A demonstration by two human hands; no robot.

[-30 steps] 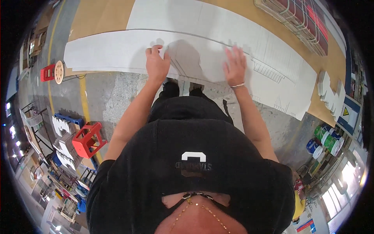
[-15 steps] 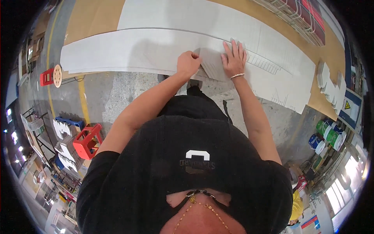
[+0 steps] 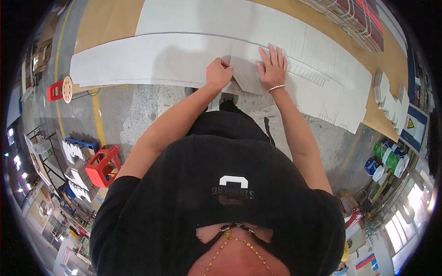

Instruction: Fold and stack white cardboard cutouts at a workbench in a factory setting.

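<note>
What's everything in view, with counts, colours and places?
Sheets: at least two, white, top centre
Board: unclear count, brown, under sheets
Cut shapes: several, white, both sides
Wired bundle: one, red, upper right
Panel: one, blue, far right
Buckets: several, green and blue, right
Stools: apparently two, red, left
Holed disc: one, beige, left
Clutter: many, mixed, both edges
Shirt: one, black, lower centre
Left hand: one, curled, at sheets
Right hand: one, spread, on sheets

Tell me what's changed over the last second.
The left hand has moved right, closer to the right hand, its fingers now curled by the slits in the white sheet; whether they grip it is unclear. The right hand, blurred before, now lies spread on the sheet. The larger red stool stayed put.
</note>
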